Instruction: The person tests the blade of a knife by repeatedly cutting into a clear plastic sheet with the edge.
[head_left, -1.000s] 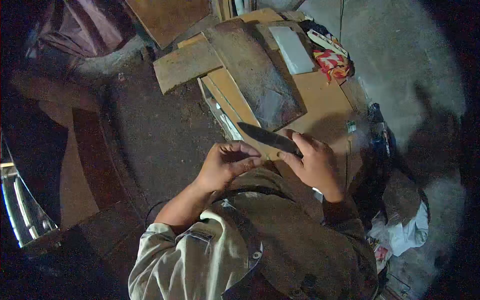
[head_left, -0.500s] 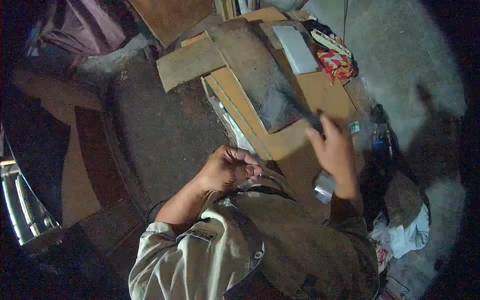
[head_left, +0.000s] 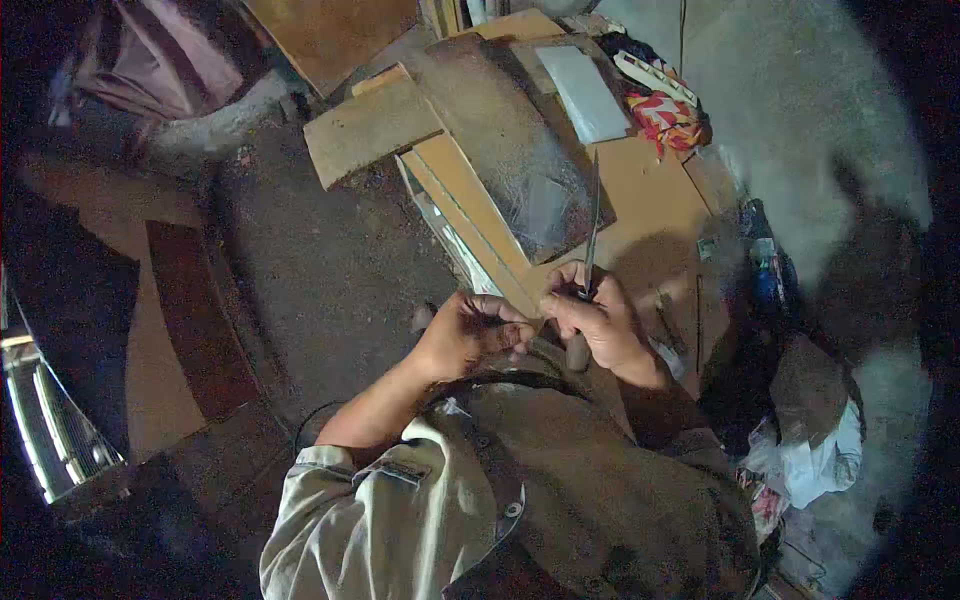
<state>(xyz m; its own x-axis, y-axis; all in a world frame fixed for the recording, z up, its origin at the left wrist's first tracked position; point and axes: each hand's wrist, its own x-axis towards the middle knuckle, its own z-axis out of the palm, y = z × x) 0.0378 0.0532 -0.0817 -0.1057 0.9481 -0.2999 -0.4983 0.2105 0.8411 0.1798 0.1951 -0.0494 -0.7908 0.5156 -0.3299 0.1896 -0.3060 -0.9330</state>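
Note:
My right hand point(head_left: 605, 325) is closed round a knife point(head_left: 593, 225), whose narrow blade points up and away from me. The knife's handle shows below the fingers. Close beside it on the left, my left hand point(head_left: 470, 335) is pinched, thumb against fingers, on something too small to make out. The fingertips of both hands are nearly together above my lap. Beyond them lies a worn dark board point(head_left: 500, 120) on a tan board point(head_left: 650, 190).
A white slab point(head_left: 583, 95), a power strip point(head_left: 655, 78) and a red and yellow cloth point(head_left: 668, 125) lie at the far right of the boards. A small board point(head_left: 370, 130) juts left. Plastic bags point(head_left: 815, 460) are at the lower right.
My right hand swung out to the right with the knife, then came back beside my left hand. The blade now points up instead of left. My left hand moved only slightly.

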